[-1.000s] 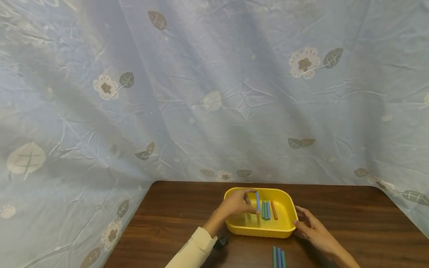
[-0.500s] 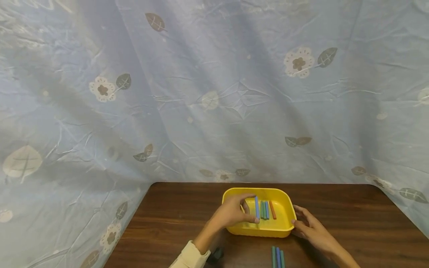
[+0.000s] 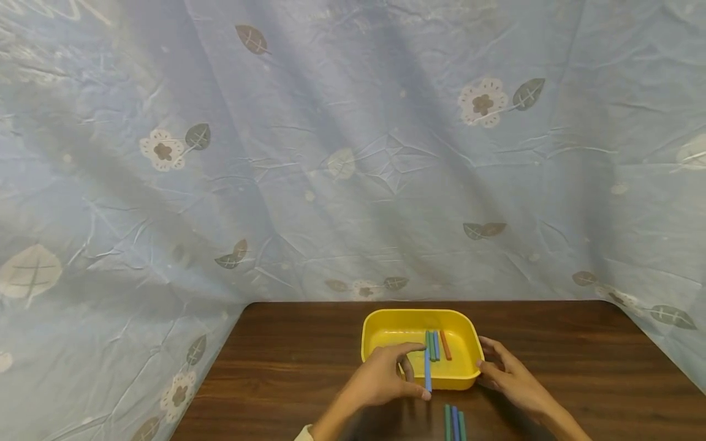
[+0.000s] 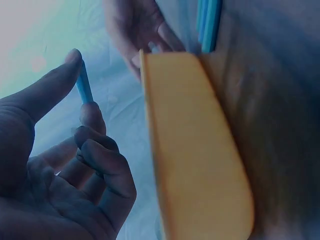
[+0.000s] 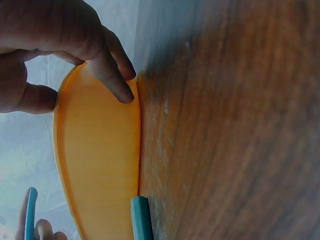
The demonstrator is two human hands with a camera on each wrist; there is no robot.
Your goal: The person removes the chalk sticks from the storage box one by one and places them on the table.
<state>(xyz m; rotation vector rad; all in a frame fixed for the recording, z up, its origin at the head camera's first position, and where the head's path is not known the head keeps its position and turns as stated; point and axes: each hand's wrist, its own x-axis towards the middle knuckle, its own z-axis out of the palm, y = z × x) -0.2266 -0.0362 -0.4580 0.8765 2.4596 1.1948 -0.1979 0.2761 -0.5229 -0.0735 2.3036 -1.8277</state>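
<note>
My left hand (image 3: 383, 376) pinches a slim blue stick (image 3: 427, 370) by its two ends, between thumb and a fingertip. It hovers over the near rim of a yellow tray (image 3: 466, 346). The left wrist view also shows that blue stick (image 4: 85, 87), with the other fingers curled below it. At the tray's right end, my right hand (image 3: 513, 376) grips the wall, thumb at the rim and fingers against the outer side. Inside the tray lie green sticks (image 3: 430, 346), a blue stick (image 3: 436, 346) and a red stick (image 3: 445, 345), side by side.
In front of the tray, two green sticks (image 3: 447, 422) and a blue stick (image 3: 455, 422) lie on the dark wooden table (image 3: 287, 361). One faceted green stick (image 5: 142, 217) shows near the tray wall in the right wrist view. A patterned curtain (image 3: 331, 202) hangs behind the table.
My left hand has brought the blue stick from over the tray's inside toward me, to its near rim. The right hand keeps its grip on the tray. The head view has shifted slightly.
</note>
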